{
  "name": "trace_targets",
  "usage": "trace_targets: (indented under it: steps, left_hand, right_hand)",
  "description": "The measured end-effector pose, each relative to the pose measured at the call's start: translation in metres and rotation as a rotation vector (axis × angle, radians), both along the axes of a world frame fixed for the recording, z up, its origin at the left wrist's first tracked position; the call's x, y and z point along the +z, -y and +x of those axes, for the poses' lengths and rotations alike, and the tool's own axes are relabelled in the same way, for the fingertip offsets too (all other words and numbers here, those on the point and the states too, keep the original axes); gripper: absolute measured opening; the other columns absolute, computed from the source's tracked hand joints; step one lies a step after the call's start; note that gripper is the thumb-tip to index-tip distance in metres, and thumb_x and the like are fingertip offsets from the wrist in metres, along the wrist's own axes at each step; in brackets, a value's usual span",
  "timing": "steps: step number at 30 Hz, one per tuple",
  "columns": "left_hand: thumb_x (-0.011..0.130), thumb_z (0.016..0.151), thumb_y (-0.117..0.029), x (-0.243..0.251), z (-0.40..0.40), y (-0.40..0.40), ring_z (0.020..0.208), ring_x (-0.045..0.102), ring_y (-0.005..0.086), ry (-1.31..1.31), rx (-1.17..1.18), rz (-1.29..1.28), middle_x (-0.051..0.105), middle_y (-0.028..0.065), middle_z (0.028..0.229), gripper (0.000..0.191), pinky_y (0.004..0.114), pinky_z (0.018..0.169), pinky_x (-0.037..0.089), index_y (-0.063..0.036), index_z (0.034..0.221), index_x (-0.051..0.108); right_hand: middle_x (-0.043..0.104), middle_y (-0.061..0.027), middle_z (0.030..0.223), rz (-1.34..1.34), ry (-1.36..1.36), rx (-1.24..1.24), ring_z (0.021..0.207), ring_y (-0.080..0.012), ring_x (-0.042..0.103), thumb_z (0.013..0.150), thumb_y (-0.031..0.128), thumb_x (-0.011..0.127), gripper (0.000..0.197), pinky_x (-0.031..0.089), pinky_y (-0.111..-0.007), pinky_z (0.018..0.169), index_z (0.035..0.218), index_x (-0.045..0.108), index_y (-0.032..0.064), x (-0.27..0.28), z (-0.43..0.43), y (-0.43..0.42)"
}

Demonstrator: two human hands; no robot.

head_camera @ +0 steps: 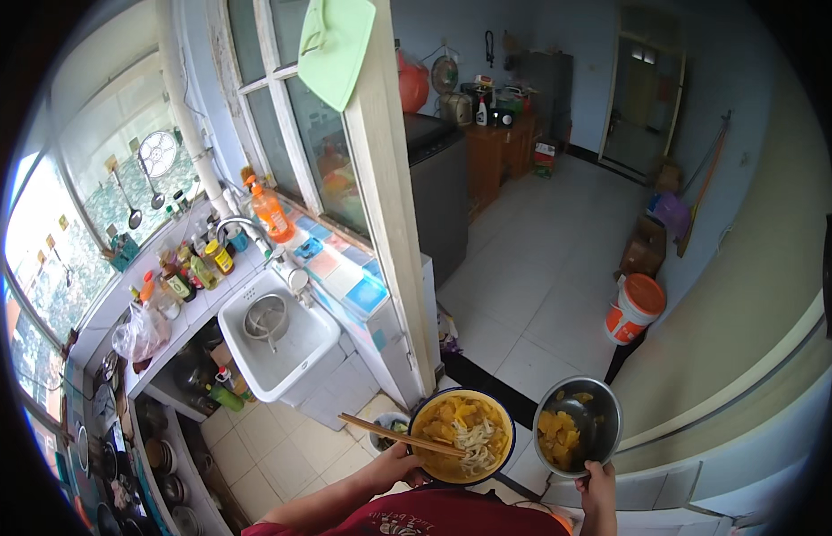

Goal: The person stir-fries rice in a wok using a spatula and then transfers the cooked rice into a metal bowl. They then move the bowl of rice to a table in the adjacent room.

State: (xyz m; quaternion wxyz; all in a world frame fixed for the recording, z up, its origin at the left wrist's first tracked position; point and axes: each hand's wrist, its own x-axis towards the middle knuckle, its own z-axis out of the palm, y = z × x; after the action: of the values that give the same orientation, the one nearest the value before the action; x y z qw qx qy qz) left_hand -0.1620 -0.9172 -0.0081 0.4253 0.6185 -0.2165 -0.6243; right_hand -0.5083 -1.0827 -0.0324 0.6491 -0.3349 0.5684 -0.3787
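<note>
My left hand (397, 467) grips the near left rim of a dark-rimmed bowl (511, 429) holding noodles (475, 442) and orange-yellow chunks. A pair of wooden chopsticks (382, 431) lies across this bowl, sticking out past its left rim, with the tips on the noodles. On the right, my right hand (595, 484) holds a stainless steel bowl (607, 429) by its near rim. Orange-yellow pieces (557, 439) sit at the left side inside it. The two bowls are side by side with a narrow gap between them.
At left stands a white sink (315, 342) with a metal strainer (265, 317). Bottles (178, 281) line the tiled counter behind it. A door frame post (389, 201) rises ahead. A container of scraps (389, 429) is on the floor. A lidded bucket (636, 308) stands by the right wall.
</note>
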Motion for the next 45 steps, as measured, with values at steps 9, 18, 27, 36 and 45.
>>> trace_targets:
  steps: [9,18,27,36,45]
  left_hand:
    - [0.053,0.092,-0.019,-0.007,0.057,0.254,0.067,0.061,0.0114,0.017,-0.215,-0.023,0.062,0.0064,0.084,0.037,0.023,0.059,0.050,0.0001,0.122,0.045]
    - [0.050,0.090,-0.015,-0.018,0.083,0.467,0.063,0.058,0.0102,-0.020,-0.213,-0.063,0.063,0.0073,0.081,0.032,0.022,0.056,0.048,0.0036,0.117,0.048]
    - [0.050,0.090,-0.010,-0.023,0.122,0.674,0.057,0.058,0.0107,0.009,0.058,0.014,0.065,0.0101,0.081,0.029,0.022,0.052,0.049,0.0046,0.116,0.050]
    - [0.050,0.088,-0.006,-0.050,0.210,0.887,0.057,0.059,0.0136,-0.017,0.151,-0.003,0.066,0.0159,0.077,0.025,0.024,0.051,0.048,0.0043,0.111,0.048]
    - [0.048,0.090,-0.007,-0.031,0.304,1.150,0.060,0.060,0.0131,0.029,0.061,0.007,0.066,0.0149,0.083,0.029,0.024,0.056,0.051,0.0041,0.117,0.046]
  right_hand:
    - [0.056,-0.0034,0.064,0.024,-0.236,-0.216,0.054,-0.0116,0.045,0.085,0.031,0.061,0.033,0.035,-0.027,0.050,0.101,0.052,0.0035,0.003,0.037,0.135]
    - [0.050,-0.0061,0.060,0.032,-0.079,-0.212,0.046,-0.0145,0.047,0.083,0.015,0.053,0.022,0.035,-0.026,0.042,0.099,0.049,-0.0008,-0.023,0.053,0.336]
    - [0.055,-0.0089,0.064,-0.103,0.016,-0.025,0.045,-0.0139,0.048,0.083,0.013,0.050,0.024,0.036,-0.024,0.040,0.101,0.048,-0.0020,-0.003,0.109,0.616]
    - [0.054,-0.0098,0.065,-0.043,0.116,0.036,0.045,-0.0140,0.047,0.084,0.008,0.050,0.022,0.035,-0.024,0.040,0.104,0.045,0.0013,-0.017,0.202,0.870]
    - [0.053,-0.0078,0.061,-0.027,0.079,-0.115,0.043,-0.0152,0.048,0.083,0.008,0.053,0.014,0.035,-0.025,0.039,0.095,0.049,0.0009,-0.004,0.291,1.096]
